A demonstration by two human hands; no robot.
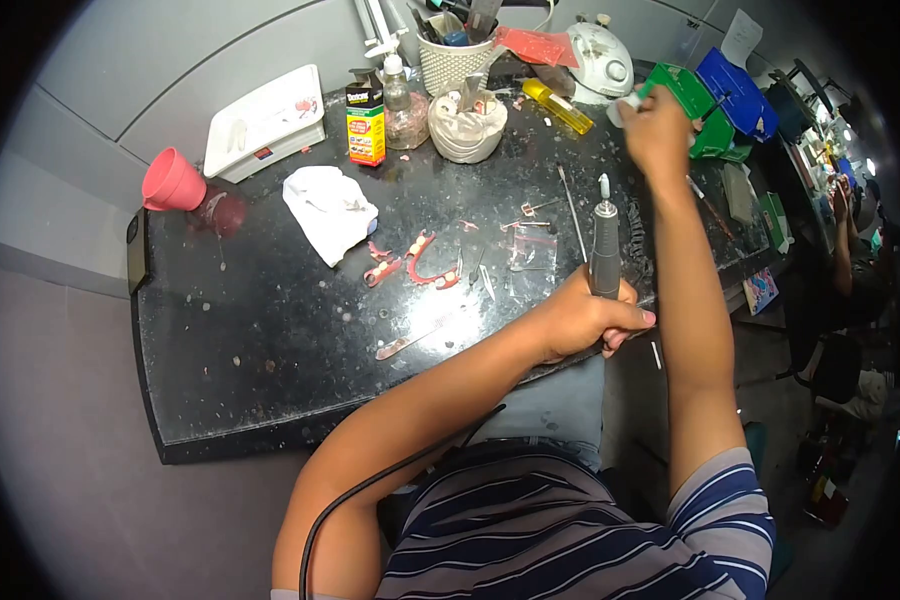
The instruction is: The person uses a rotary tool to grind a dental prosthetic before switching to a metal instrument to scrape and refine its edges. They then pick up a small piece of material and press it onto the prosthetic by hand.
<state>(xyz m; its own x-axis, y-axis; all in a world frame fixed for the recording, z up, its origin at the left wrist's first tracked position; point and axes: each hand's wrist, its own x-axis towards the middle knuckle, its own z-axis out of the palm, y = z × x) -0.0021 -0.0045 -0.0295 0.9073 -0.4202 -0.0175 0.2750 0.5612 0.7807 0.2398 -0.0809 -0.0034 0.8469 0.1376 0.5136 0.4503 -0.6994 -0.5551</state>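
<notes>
My left hand [590, 315] is closed around a grey rotary handpiece [605, 250], which stands upright with a pale tip at its top. A black cable runs along my left forearm. My right hand [658, 130] reaches to the back right, beside a green bin [682, 90]; its fingers are at a small white object [625, 104], and the grip is hard to make out. Left of the handpiece lie pink denture pieces [432, 275], a small plastic bag [533, 248] and thin metal tools. A long thin instrument [573, 212] lies just behind the handpiece.
On the black table [270, 340] are a white cloth [330, 212], a pink cup [174, 180], a white tray [265, 120], a boxed product [366, 130], a bowl [468, 130], a yellow tool [558, 107] and a blue bin [735, 90]. Another person's arm [842, 235] shows far right.
</notes>
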